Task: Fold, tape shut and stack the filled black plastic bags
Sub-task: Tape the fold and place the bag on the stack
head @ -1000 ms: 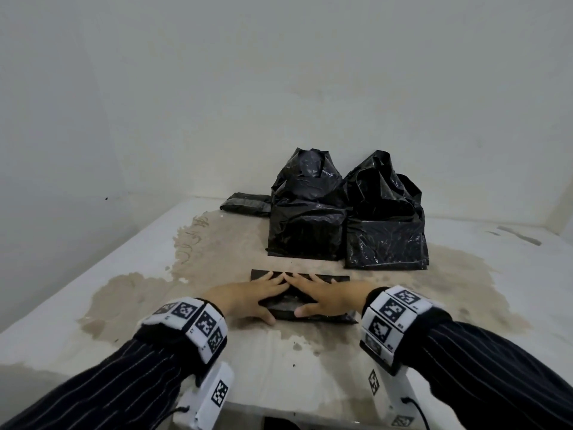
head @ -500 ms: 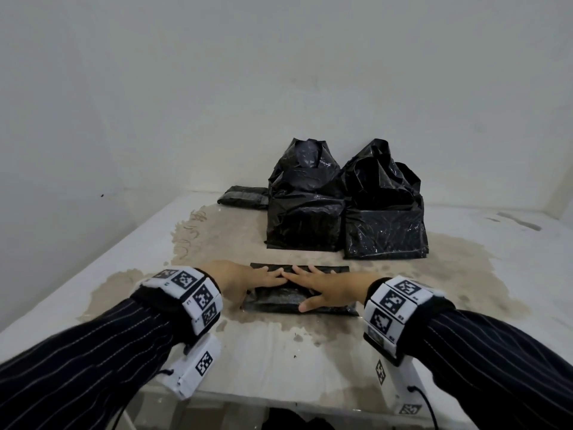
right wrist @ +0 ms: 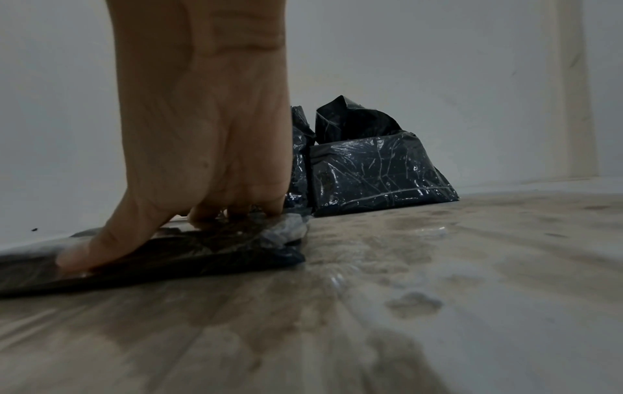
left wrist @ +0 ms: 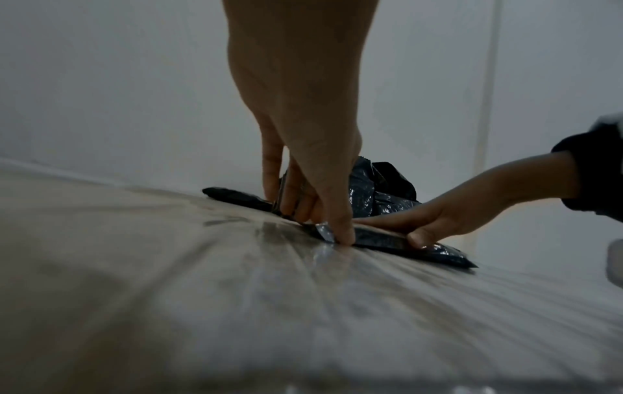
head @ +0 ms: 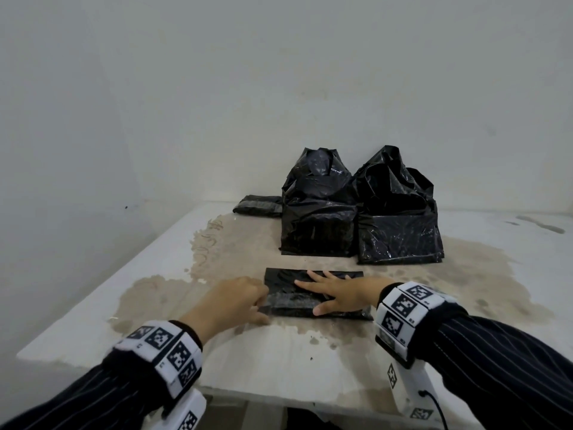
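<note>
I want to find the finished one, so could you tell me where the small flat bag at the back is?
In the head view, the flat bag lies at the table's far left, beside the left standing bag.

The head view looks forward and down from above the counter [head: 310, 361], taking in both forearms and the far wall. Each wrist view sits low, almost at counter level, very close behind its own hand — the left hand [left wrist: 303, 133] fills the left view, the right hand [right wrist: 202, 120] the right. All three share the flat bag [head: 288, 282] and the upright bags [head: 400, 231] beyond.
</note>
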